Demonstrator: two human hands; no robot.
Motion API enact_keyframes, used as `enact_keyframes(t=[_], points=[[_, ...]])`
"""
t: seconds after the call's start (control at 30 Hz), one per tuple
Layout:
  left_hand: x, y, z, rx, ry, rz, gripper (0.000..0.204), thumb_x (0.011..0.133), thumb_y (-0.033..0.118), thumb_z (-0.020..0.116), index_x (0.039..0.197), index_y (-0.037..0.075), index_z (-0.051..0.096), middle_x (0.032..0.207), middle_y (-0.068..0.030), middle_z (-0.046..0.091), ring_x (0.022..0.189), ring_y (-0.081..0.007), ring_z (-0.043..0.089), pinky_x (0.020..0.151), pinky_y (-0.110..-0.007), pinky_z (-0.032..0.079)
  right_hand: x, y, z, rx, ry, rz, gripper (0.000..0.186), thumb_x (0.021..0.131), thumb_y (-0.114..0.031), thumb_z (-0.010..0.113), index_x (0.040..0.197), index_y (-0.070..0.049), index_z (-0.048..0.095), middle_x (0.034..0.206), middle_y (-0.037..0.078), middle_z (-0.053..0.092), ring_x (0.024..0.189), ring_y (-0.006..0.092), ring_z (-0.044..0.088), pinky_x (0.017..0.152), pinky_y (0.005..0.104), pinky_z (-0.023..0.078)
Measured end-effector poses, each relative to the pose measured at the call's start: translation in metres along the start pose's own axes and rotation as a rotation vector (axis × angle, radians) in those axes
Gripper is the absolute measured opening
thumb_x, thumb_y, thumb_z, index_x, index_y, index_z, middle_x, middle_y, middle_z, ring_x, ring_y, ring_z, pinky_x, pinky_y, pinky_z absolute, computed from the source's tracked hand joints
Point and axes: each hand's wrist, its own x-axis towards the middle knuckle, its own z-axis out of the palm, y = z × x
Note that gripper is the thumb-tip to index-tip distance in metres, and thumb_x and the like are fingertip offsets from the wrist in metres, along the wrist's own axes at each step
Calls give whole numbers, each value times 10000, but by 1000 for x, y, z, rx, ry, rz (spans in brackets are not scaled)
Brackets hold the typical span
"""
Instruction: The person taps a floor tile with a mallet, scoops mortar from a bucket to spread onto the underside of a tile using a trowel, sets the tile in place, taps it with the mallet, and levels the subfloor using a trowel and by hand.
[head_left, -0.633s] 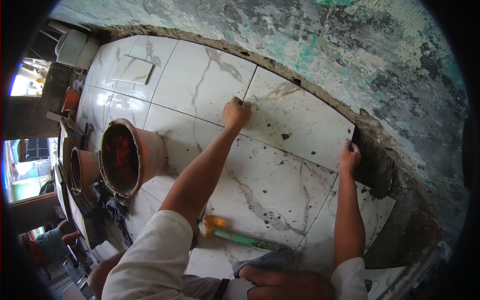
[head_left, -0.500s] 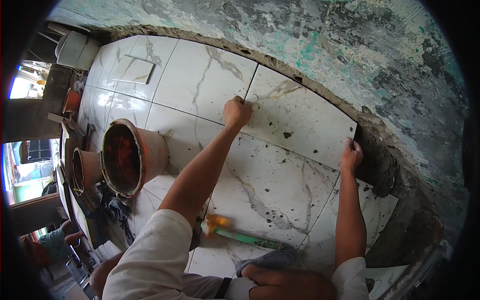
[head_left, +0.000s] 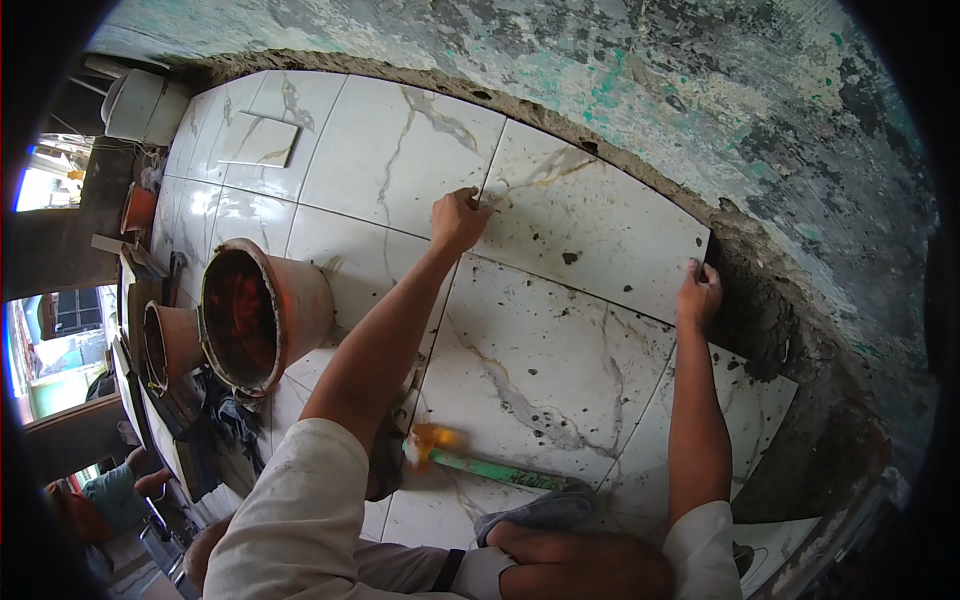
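Beside the far wall (head_left: 700,110), a white veined tile (head_left: 600,222) lies pinched at its right edge by the right hand (head_left: 698,294), the left hand (head_left: 460,220) curled at its left edge, grip unclear, seemingly steadying both ends

The fingertips of my right hand (head_left: 699,296), at the edge of the tile (head_left: 610,225), are too small to resolve. My left hand (head_left: 459,219) covers part of a tile joint. The orange head of the green-handled tool (head_left: 490,469) is blurred. The contents of the large bucket (head_left: 305,305) are too dark to identify. The lower edge cuts off my legs; the dark rim partly obscures a co-worker (head_left: 108,492).
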Motion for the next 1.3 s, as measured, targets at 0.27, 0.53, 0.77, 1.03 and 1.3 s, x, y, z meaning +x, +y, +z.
enact_keyframes(t=[0.27,0.53,0.77,1.03,1.3], points=[[-36,-35,-18,136,-168,581,708,618,98,827,1278,52,574,1360,-141,523,1343,-315,386,1100,-394,351,-10,-18,-9,-127,-48,25,435,871,-354,659,1156,-32,596,1051,232,591,946,353,611,813,415,502],[-32,-33,-15,138,-191,553,648,631,71,815,1241,26,599,1393,-145,488,1363,-290,370,1112,-377,338,-20,-23,-13,-86,-25,-22,388,878,-296,660,1131,-10,589,1070,233,553,1003,363,557,865,429,468],[-32,-30,-15,210,-193,570,655,640,124,816,1241,5,585,1382,-164,487,1360,-313,364,1104,-382,351,-22,-26,-17,-80,-33,-21,395,861,-279,684,1113,10,593,1049,221,555,1027,364,537,884,439,453],[-33,-17,-19,353,-201,574,610,642,145,831,1188,-7,605,1346,-193,514,1321,-303,419,1079,-375,377,-80,-43,-67,-240,-45,-442,584,830,-426,678,1226,-26,523,1255,279,465,1137,402,477,936,497,397],[-19,1,-9,519,-254,641,1055,500,324,917,1392,140,383,1525,-220,199,1407,-403,206,1135,-509,233,-332,1,-145,-252,-1268,-982,555,718,-491,718,1107,-109,615,1105,163,595,945,294,599,809,408,472]])
